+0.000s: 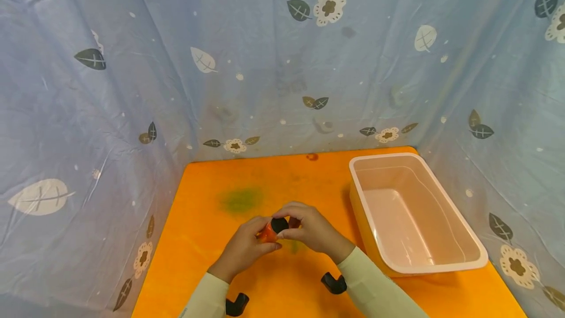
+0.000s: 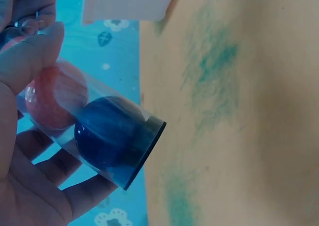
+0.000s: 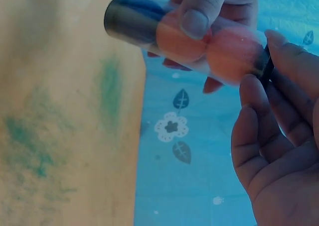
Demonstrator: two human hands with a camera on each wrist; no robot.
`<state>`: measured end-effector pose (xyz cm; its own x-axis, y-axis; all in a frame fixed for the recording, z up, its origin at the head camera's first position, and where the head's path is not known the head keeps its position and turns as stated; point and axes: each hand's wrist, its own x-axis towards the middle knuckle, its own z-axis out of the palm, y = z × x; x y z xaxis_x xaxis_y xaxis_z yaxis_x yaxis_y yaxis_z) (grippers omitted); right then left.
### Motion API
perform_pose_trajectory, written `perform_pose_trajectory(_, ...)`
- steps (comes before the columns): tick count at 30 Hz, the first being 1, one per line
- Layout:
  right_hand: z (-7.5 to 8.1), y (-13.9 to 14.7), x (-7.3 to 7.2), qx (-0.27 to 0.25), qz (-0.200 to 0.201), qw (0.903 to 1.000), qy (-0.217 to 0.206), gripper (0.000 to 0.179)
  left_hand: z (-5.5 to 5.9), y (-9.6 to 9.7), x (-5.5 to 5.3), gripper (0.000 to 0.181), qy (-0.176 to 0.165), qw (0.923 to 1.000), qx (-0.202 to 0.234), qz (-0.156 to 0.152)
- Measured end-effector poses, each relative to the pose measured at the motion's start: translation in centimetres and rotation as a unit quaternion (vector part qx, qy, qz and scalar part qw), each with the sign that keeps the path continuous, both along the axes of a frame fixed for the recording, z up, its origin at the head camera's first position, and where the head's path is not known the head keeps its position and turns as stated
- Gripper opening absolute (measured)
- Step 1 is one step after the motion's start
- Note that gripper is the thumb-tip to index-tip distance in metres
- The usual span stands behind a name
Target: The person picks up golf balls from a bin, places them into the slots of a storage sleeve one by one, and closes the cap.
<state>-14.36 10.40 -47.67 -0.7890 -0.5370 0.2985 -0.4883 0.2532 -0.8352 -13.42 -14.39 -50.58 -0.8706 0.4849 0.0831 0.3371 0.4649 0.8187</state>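
A clear tube [image 2: 94, 116] with balls inside hangs above the table, held by my left hand [image 1: 247, 247], its thumb and fingers curled round the side. Two orange balls [image 3: 232, 56] and one dark ball [image 2: 110, 136] sit in a row inside. One end carries a black cap [image 1: 279, 225]; the opposite end has a thin dark rim [image 2: 147, 154]. With thumb and fingertips, my right hand [image 1: 311, 229] pinches the edge of the black cap, which is on the tube in the right wrist view.
To the right stands a pale pink plastic bin [image 1: 371, 220] on the orange table [image 1: 198, 200]. Greenish stains [image 1: 243, 200] mark the tabletop. A blue curtain [image 1: 265, 63] with leaves and flowers surrounds the table. Black curved pieces [image 1: 334, 283] show beside both forearms.
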Motion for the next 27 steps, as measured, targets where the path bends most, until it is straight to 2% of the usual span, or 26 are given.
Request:
perform_pose_trajectory(5,-0.1,-0.3,-0.3,0.007,0.006,0.9999,-0.010,0.039,0.0,-0.2,0.1,0.054,0.014,0.9998,-0.016,0.002)
perform_pose_trajectory(10,-0.9,-0.5,-0.3,0.003,-0.001,0.9997,-0.023,0.040,-0.4,-0.3,0.1,0.054,0.024,0.9993,-0.027,0.004)
perform_pose_trajectory(15,-1.0,0.0,-0.1,0.009,-0.021,0.9997,-0.011,0.047,-1.0,0.2,-0.2,0.056,0.022,0.9997,-0.005,0.012)
perform_pose_trajectory(19,-0.8,0.8,0.0,0.006,-0.032,0.9994,-0.008,0.056,-1.1,0.8,-0.5,0.049,0.026,0.9995,0.011,0.016)
perform_pose_trajectory(23,-0.8,2.1,0.3,-0.029,-0.051,0.9980,-0.022,0.051,-1.0,1.5,-0.7,0.047,0.029,0.9991,0.026,0.016)
perform_pose_trajectory(27,-1.0,3.2,0.6,-0.073,-0.089,0.9924,-0.043,0.042,-1.0,2.5,-1.2,0.047,0.016,0.9980,0.052,0.033)
